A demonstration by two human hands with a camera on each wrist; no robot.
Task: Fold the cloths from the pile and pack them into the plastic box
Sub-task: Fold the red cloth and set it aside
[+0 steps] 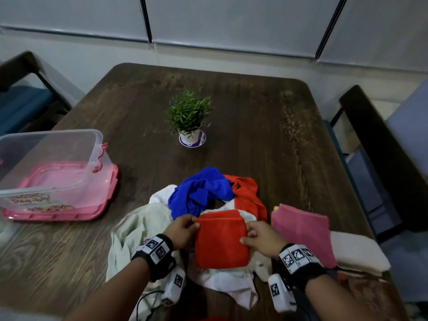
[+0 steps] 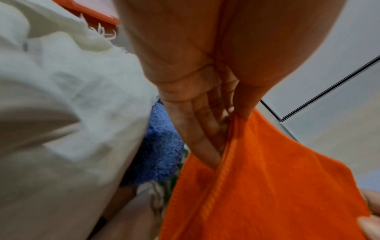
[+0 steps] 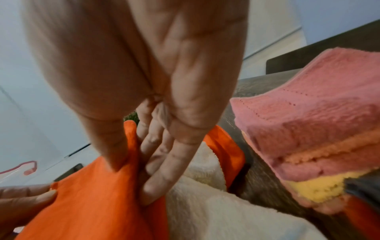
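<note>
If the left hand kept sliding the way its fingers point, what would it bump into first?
Probably the right hand. The left hand pinches the folded orange cloth at its left edge and points across it to the right, where the right hand grips the other edge. Depth is hard to judge.

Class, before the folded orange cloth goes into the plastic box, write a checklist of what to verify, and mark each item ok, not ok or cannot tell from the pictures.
1. Orange cloth folded into a compact square: ok.
2. Left hand pinches its left edge: ok.
3. Right hand pinches its right edge: ok.
4. Plastic box open, lid underneath it: ok.
5. Room inside the box: ok, no cloths visible in it.
6. Path to the box free: ok, bare table lies between; the plant stands farther back.
</note>
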